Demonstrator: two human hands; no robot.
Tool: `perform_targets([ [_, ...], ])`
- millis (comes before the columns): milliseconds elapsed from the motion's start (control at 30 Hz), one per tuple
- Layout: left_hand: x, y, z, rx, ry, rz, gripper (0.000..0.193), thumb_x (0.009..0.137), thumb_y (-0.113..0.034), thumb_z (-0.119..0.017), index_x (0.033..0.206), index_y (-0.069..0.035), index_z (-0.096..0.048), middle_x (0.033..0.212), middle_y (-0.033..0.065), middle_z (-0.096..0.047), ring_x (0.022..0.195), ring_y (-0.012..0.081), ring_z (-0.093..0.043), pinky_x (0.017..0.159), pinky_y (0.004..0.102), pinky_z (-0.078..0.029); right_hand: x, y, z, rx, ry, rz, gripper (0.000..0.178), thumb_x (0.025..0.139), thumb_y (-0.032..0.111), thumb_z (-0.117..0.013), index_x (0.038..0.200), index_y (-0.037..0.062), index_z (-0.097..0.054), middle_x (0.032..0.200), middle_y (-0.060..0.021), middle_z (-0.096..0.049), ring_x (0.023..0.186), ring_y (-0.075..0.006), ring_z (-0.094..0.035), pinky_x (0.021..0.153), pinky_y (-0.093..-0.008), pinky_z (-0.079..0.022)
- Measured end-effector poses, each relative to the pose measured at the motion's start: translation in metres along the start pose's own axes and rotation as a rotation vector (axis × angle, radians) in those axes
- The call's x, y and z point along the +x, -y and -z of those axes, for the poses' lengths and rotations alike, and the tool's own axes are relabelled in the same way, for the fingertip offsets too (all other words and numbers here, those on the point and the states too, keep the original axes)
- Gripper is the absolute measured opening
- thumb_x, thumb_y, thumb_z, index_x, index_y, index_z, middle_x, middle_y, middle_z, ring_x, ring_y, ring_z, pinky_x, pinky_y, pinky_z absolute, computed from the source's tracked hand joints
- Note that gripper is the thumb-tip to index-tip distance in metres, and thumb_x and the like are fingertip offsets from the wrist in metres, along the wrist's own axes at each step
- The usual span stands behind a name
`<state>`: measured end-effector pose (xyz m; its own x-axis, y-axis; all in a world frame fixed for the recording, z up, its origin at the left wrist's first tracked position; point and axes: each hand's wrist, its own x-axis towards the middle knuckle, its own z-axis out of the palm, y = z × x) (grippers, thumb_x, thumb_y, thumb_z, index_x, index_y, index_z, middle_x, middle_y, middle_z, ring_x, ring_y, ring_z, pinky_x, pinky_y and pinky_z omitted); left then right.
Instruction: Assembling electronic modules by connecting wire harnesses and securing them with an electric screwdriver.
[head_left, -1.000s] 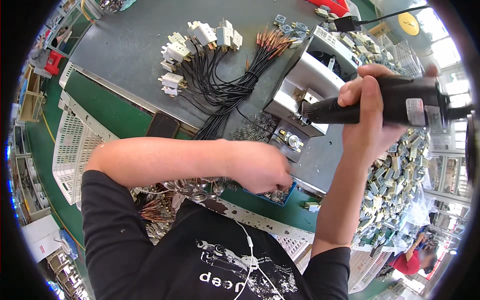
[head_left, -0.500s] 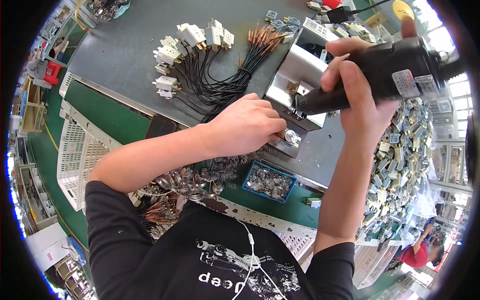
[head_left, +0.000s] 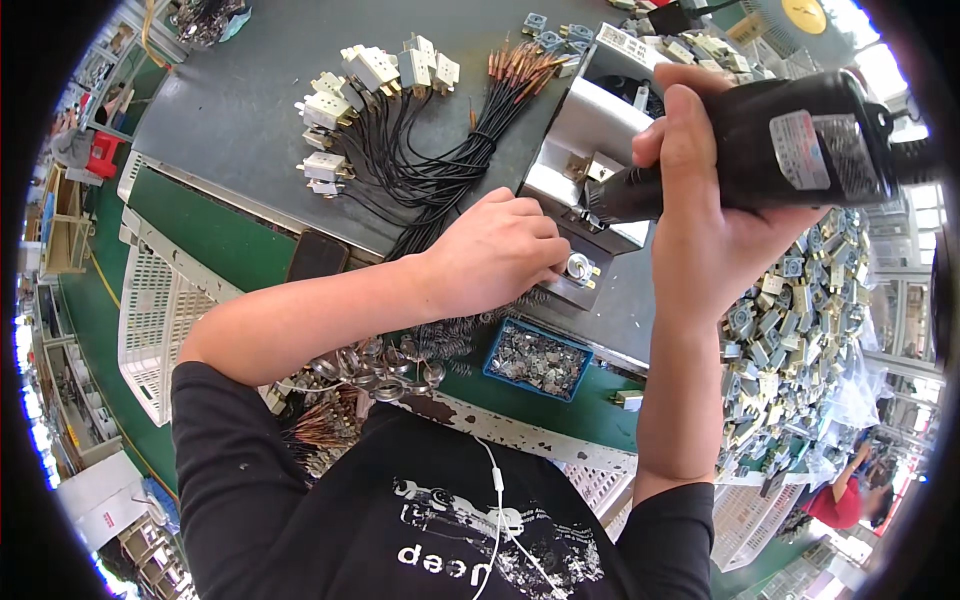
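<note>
My right hand [head_left: 705, 230] is wrapped round a black electric screwdriver [head_left: 745, 150], tilted with its nose down to the left. The nose meets the lower end of a bent metal fixture [head_left: 572, 148]; its very tip is hard to see. A small white block with brass-coloured metal [head_left: 603, 168] sits in the fixture just beside the nose. In front of it, my left hand [head_left: 500, 252] is closed, fingertips against a small round silvery part with brass prongs [head_left: 579, 268] on a dark block. What the fingers pinch is hidden.
Left of the fixture lies a bundle of black cables [head_left: 440, 180] with white plug blocks [head_left: 372, 68]. A blue tray [head_left: 530, 395] of small metal pieces stands near the table's front edge. Many small blocks [head_left: 800, 330] are heaped at right. A white basket [head_left: 150, 320] stands at left.
My right hand and wrist have turned and shifted left on the screwdriver, whose nose stays at the fixture. My left hand keeps its place by the round part.
</note>
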<state>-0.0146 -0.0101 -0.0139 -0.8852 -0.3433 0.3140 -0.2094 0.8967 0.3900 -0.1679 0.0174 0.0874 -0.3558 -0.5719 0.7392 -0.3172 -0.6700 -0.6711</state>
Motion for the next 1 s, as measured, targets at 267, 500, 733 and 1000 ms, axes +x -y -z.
perform_targets([
  [267, -0.002, 0.003, -0.008, -0.100, -0.093, 0.004, 0.012, 0.079, -0.021, -0.077, 0.084, -0.015, -0.067, 0.093, -0.0031, -0.065, 0.093, 0.0186, -0.062, 0.081, 0.0359, -0.044, -0.011, 0.020, 0.007, 0.028, 0.023, -0.146, 0.092, 0.093, -0.008, -0.059, 0.159, 0.0138, 0.002, 0.097, -0.0227, -0.068, 0.060, -0.0146, -0.062, 0.059, -0.0275, -0.053],
  [500, -0.009, 0.009, -0.013, -0.117, -0.118, -0.036, 0.010, 0.079, -0.017, -0.078, 0.088, -0.014, -0.072, 0.109, -0.0017, -0.070, 0.097, 0.0190, -0.063, 0.082, 0.0360, -0.046, -0.024, 0.027, 0.016, 0.067, 0.030, -0.251, 0.092, 0.094, -0.006, -0.059, 0.159, 0.0135, 0.002, 0.098, -0.0221, -0.067, 0.060, -0.0149, -0.063, 0.060, -0.0288, -0.054],
  [733, -0.007, 0.007, -0.013, -0.098, -0.118, -0.010, 0.010, 0.078, -0.015, -0.076, 0.087, -0.015, -0.071, 0.108, -0.0055, -0.072, 0.101, 0.0172, -0.063, 0.086, 0.0352, -0.046, -0.026, 0.016, 0.011, 0.170, 0.041, -0.201, 0.094, 0.092, -0.011, -0.059, 0.160, 0.0139, 0.001, 0.098, -0.0191, -0.068, 0.062, -0.0131, -0.062, 0.060, -0.0263, -0.052],
  [1000, -0.005, 0.005, -0.009, -0.081, -0.079, -0.023, 0.009, 0.078, -0.015, -0.074, 0.085, -0.014, -0.067, 0.100, -0.0044, -0.068, 0.098, 0.0176, -0.063, 0.082, 0.0355, -0.046, -0.032, 0.009, 0.007, 0.143, 0.053, -0.247, 0.095, 0.091, -0.010, -0.063, 0.160, 0.0137, -0.001, 0.099, -0.0172, -0.067, 0.062, -0.0118, -0.061, 0.059, -0.0249, -0.052],
])
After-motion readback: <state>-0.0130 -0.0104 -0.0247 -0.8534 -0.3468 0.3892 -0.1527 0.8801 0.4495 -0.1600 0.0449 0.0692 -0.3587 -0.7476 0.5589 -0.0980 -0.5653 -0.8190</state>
